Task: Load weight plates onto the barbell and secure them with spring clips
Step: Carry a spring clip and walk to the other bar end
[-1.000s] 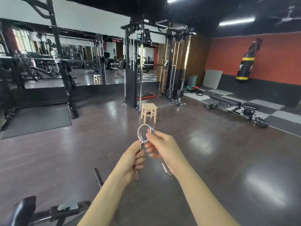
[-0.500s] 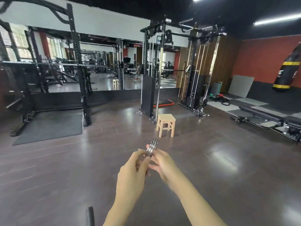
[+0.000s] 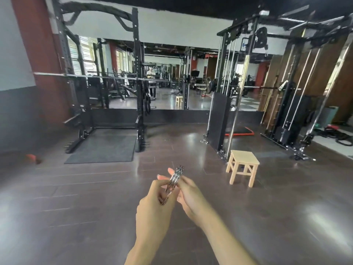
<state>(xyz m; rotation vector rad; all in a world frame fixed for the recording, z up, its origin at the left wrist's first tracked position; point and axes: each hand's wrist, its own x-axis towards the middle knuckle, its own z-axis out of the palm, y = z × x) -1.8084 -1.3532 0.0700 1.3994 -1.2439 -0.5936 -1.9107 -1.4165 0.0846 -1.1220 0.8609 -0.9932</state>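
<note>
A: We have both hands out in front of us at chest height, over the dark, glossy plank floor (image 3: 95,217). Between them is the shiny coiled steel spring clip (image 3: 176,175), turned edge-on to us so its coils read as a narrow stack of rings.

B: And the grip? We see the left hand (image 3: 154,205) curled around the clip's lower handles, fingers closed on the wire (the handle ends poke out dark just below the thumb).

A: Yes, and the right hand (image 3: 191,196) pinches the coil from the other side, its fingertips (image 3: 172,172) pressed against the rings, the remaining fingers loosely bent. So both hands are closed on the clip, which is held in the air, touching nothing else.

B: Where is the bar? We make out a long silver barbell (image 3: 107,77) lying level across the black steel power rack (image 3: 136,77) at the left, well apart from us, with a dark rubber mat (image 3: 103,150) under the rack.

A: To our right stands a small pale wooden stool (image 3: 242,167), and behind it a black cable machine (image 3: 221,115) with chrome guide rods. A wide wall mirror (image 3: 164,77) runs behind both frames.

B: Whether plates hang on that bar we cannot tell; its ends are blurred.
</note>
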